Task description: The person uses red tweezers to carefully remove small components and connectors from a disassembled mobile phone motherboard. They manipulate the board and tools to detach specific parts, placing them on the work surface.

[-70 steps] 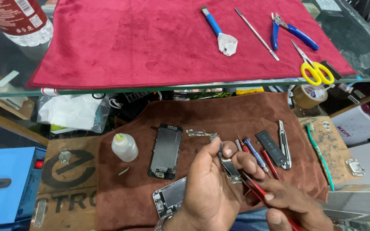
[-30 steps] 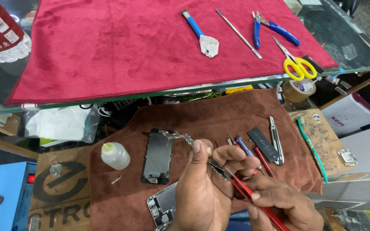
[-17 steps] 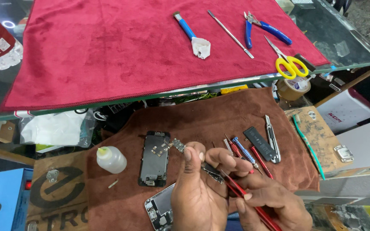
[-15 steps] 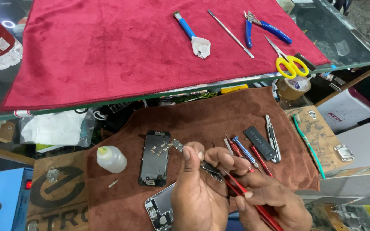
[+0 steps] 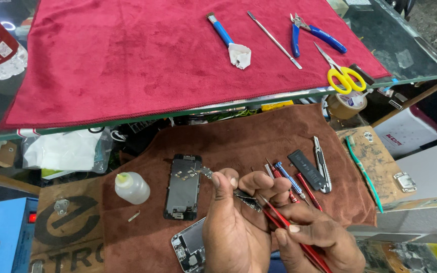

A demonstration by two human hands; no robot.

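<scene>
My left hand [image 5: 236, 227] pinches a small dark phone part [image 5: 249, 200] between thumb and fingers above the brown cloth [image 5: 238, 136]. My right hand [image 5: 317, 240] grips red tweezers [image 5: 289, 230] whose tip touches that part. A black phone frame [image 5: 182, 187] lies just left of my left thumb, with small metal pieces on it. An opened phone body [image 5: 190, 247] lies under my left wrist, partly hidden.
A small white squeeze bottle [image 5: 131, 187], a black battery [image 5: 307, 170], screwdrivers [image 5: 289, 179] and a utility knife [image 5: 322, 162] lie on the brown cloth. On the red cloth [image 5: 127, 55] above: a blue brush [image 5: 228, 40], metal probe [image 5: 274, 33], blue pliers [image 5: 314, 33], yellow scissors [image 5: 345, 76].
The view has shifted slightly down and left. My hands stay together on the small part, with the tweezers' tip still at it.
</scene>
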